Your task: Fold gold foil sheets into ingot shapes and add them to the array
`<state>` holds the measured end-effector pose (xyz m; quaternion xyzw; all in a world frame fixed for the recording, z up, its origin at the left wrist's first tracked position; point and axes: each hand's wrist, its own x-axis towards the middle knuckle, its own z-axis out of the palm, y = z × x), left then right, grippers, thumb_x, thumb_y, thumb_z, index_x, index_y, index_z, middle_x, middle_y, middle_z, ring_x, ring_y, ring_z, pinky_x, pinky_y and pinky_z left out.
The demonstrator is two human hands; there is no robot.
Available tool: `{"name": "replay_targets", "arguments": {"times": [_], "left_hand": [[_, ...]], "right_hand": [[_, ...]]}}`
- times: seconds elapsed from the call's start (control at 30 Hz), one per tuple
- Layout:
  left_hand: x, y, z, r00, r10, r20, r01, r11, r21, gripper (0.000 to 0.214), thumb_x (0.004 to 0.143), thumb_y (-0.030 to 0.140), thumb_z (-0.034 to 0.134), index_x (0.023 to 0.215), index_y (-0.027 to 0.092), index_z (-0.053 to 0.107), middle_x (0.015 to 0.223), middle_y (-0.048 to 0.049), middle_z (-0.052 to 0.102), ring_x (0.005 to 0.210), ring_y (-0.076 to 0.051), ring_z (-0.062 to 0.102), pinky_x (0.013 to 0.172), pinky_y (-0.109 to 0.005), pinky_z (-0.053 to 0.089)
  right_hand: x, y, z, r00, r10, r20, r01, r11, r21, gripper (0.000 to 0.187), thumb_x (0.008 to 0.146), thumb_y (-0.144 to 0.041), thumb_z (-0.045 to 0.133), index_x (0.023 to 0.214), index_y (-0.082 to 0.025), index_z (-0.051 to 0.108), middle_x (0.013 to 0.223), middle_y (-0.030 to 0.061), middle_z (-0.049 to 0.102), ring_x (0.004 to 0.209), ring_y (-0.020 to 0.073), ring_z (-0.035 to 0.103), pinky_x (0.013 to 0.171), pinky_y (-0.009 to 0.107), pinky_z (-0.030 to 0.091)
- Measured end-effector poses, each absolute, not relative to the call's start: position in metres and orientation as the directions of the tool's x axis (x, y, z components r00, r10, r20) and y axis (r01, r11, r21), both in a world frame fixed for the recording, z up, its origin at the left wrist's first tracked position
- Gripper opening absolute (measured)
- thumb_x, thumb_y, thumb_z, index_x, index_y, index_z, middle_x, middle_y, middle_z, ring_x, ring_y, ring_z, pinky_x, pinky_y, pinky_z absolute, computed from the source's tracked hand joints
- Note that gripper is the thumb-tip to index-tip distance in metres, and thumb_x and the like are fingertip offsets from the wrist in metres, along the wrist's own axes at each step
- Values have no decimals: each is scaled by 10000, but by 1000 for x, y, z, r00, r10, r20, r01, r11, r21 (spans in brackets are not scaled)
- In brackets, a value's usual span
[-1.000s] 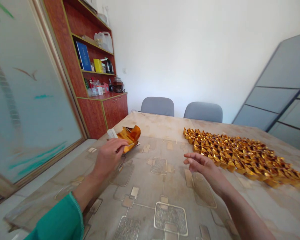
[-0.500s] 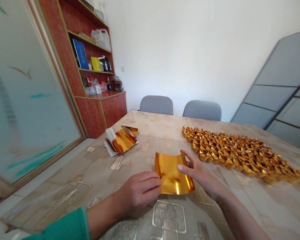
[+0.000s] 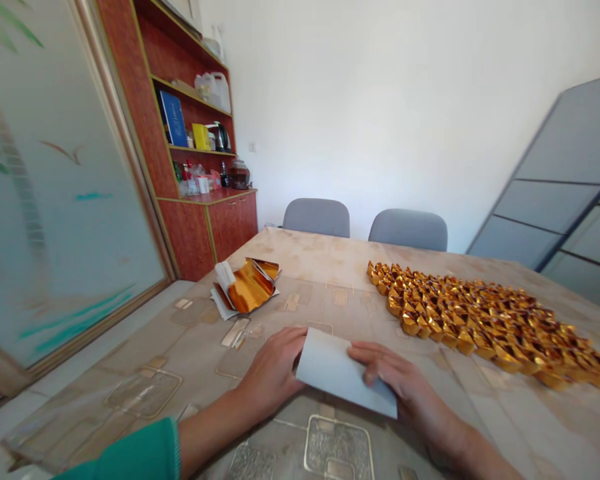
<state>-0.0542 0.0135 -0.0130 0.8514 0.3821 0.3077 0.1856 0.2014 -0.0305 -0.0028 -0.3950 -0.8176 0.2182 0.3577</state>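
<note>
Both my hands hold a rectangular foil sheet (image 3: pixel 346 372) low over the table, with its pale white back facing up and its gold face hidden. My left hand (image 3: pixel 273 371) grips its left edge, and my right hand (image 3: pixel 393 380) has its fingers on the right part. Up and left of my left hand lies a loose stack of gold foil sheets (image 3: pixel 247 287) with white paper (image 3: pixel 224 277) at its edge. To the right of my right hand, several rows of folded gold foil ingots (image 3: pixel 480 327) cover the patterned tabletop (image 3: pixel 305 250).
A red-brown wooden cabinet (image 3: pixel 205 227) with cluttered shelves stands beyond the table's far left corner. Two grey chairs (image 3: pixel 363 223) stand at the far side. A frosted glass door (image 3: pixel 65 200) runs along the left, and grey panels (image 3: pixel 565 193) lean on the right.
The foil sheet has been turned over, so its pale back shows instead of gold. My hands have come closer together on it, and the sheet has shifted slightly left.
</note>
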Motion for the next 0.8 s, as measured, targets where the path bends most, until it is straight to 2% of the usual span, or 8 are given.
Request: {"name": "replay_targets", "arguments": {"times": [0.07, 0.13, 0.23, 0.33, 0.43, 0.53, 0.63, 0.8], "left_hand": [[-58, 7, -16, 441, 815, 374, 642, -579, 503, 305, 670, 275, 772, 906, 186, 602, 1152, -107, 632, 1072, -292, 575, 908, -436, 476], [-59, 1, -18, 467, 784, 409, 656, -617, 434, 361, 706, 270, 734, 1021, 180, 583, 1220, -133, 593, 1129, -297, 544, 952, -454, 452], [-58, -5, -18, 710, 577, 404, 484, -816, 315, 374, 823, 173, 576, 1193, 220, 544, 1279, -107, 564, 1173, -245, 523, 982, -400, 437], [-53, -6, -19, 813, 461, 355, 352, -876, 330, 225, 878, 158, 513, 1070, 221, 611, 1129, -62, 648, 1047, -205, 586, 936, -343, 457], [-49, -6, -19, 767, 546, 337, 395, -815, 423, 143, 920, 207, 491, 963, 199, 628, 954, -43, 679, 918, -182, 614, 838, -299, 484], [-45, -7, -18, 682, 674, 284, 496, -712, 498, 114, 918, 241, 509, 957, 208, 610, 896, -27, 682, 836, -176, 632, 752, -285, 503], [-41, -4, -18, 600, 746, 288, 538, -644, 544, 228, 888, 222, 553, 1116, 226, 549, 1073, -40, 683, 940, -188, 647, 831, -318, 517], [-34, 4, -19, 638, 680, 361, 534, -729, 428, 281, 899, 171, 515, 1176, 218, 522, 1456, -98, 448, 1223, -208, 536, 980, -364, 476]], "right_hand": [[209, -41, -11, -531, 798, 286, 512, 571, -642, 199, 856, -122, 514, 843, -265, 652, 1241, 24, 665, 1195, 222, 571, 1014, 398, 446], [216, -49, -14, -577, 788, 213, 513, 553, -657, 295, 809, -60, 496, 953, -265, 651, 1285, 46, 636, 1203, 224, 567, 1022, 402, 443], [222, -56, -10, -614, 772, 166, 500, 543, -675, 518, 690, 3, 509, 1129, -253, 604, 1341, 74, 588, 1246, 235, 529, 1053, 423, 412], [223, -56, -3, -610, 774, 168, 492, 536, -686, 431, 729, -57, 572, 1110, -253, 623, 1291, 77, 617, 1228, 244, 538, 1044, 417, 415], [222, -50, 0, -540, 820, 192, 486, 490, -724, 184, 872, -251, 569, 1032, -240, 659, 1121, 73, 691, 1062, 239, 628, 941, 373, 481], [220, -42, -3, -413, 895, 169, 528, 387, -756, 300, 969, -347, 420, 900, -214, 680, 878, 49, 709, 810, 208, 653, 743, 308, 512], [216, -32, -6, -286, 944, 163, 608, 310, -731, 369, 968, -369, 413, 733, -203, 642, 690, 30, 640, 658, 192, 596, 599, 280, 464], [209, -22, -8, -229, 940, 255, 745, 337, -575, 257, 894, -314, 557, 662, -228, 629, 685, 20, 632, 701, 201, 587, 651, 304, 443]]}}
